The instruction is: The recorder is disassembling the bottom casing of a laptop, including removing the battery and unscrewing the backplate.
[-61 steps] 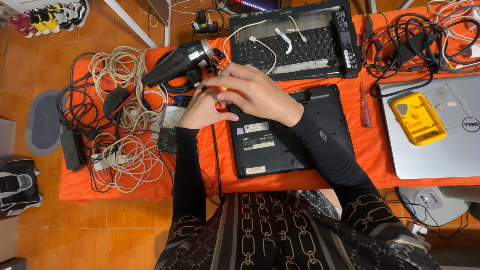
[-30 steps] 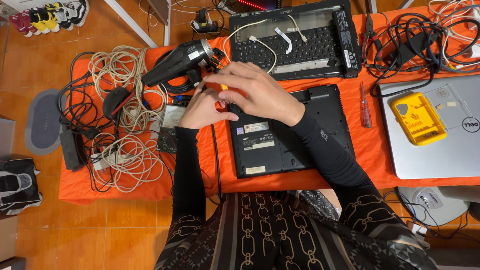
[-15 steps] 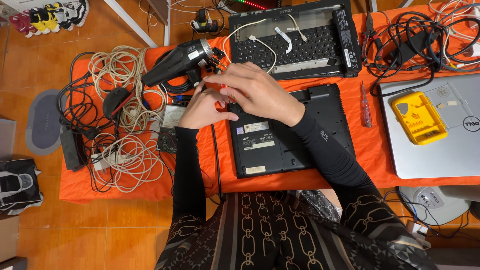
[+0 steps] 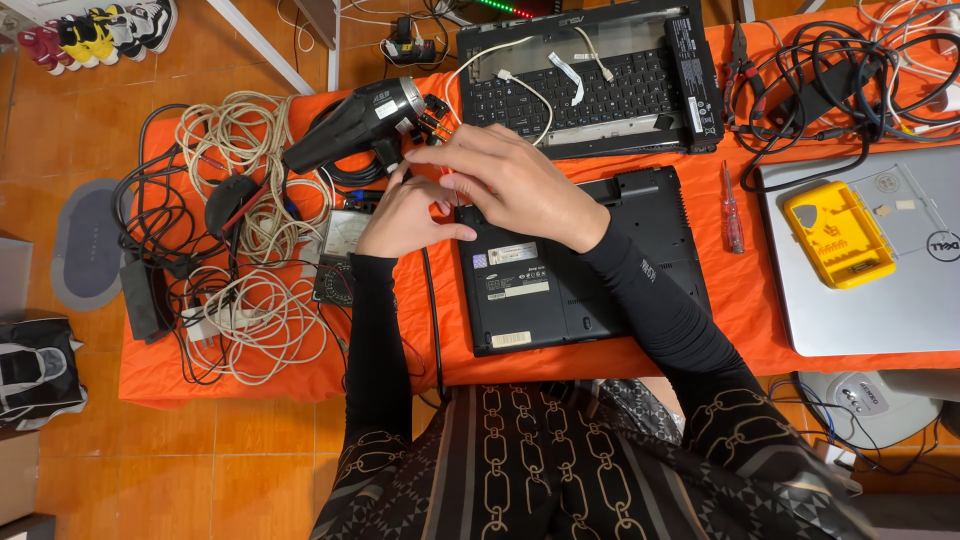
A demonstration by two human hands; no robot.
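Both hands [image 4: 470, 200] meet beside yellow bit case [image 4: 838, 233].

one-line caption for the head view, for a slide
Both hands, left and right, meet at the corner of an upturned black laptop on an orange-covered table.

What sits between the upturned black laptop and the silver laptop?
Head view: a red-handled screwdriver lies on the orange cloth between the black laptop and the silver laptop, touching neither.
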